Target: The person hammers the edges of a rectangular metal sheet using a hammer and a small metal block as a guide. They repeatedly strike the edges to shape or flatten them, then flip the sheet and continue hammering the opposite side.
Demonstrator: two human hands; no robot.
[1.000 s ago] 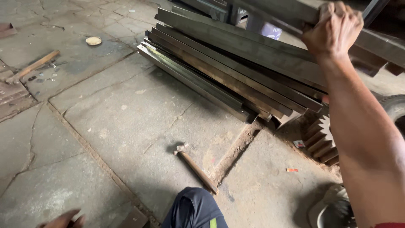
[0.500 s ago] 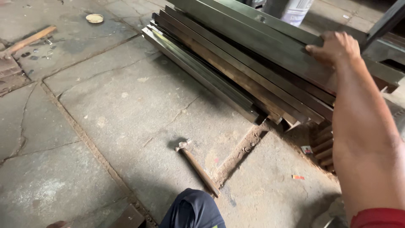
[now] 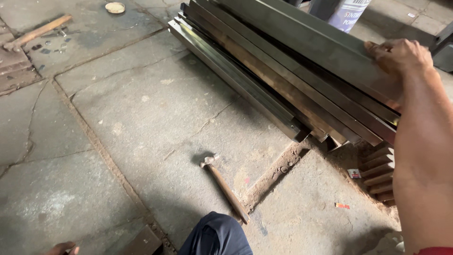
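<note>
Head view. Right hand point(image 3: 398, 56) at 2 o'clock, fingers curled together over the edge of the top bar in a stack of long metal bars point(image 3: 283, 80); palm pressed on the metal. The stack runs from 12 o'clock down to 3 o'clock, its near ends raised off the stone floor point(image 3: 141, 118). Left hand point(image 3: 61, 248) at 7 o'clock, only fingertips in frame; cannot tell its grip. Hammer point(image 3: 225, 188) lies on the floor at 6 o'clock, beside a dark-trousered knee point(image 3: 217, 236). Wooden stick point(image 3: 35, 34) at 10 o'clock.
</note>
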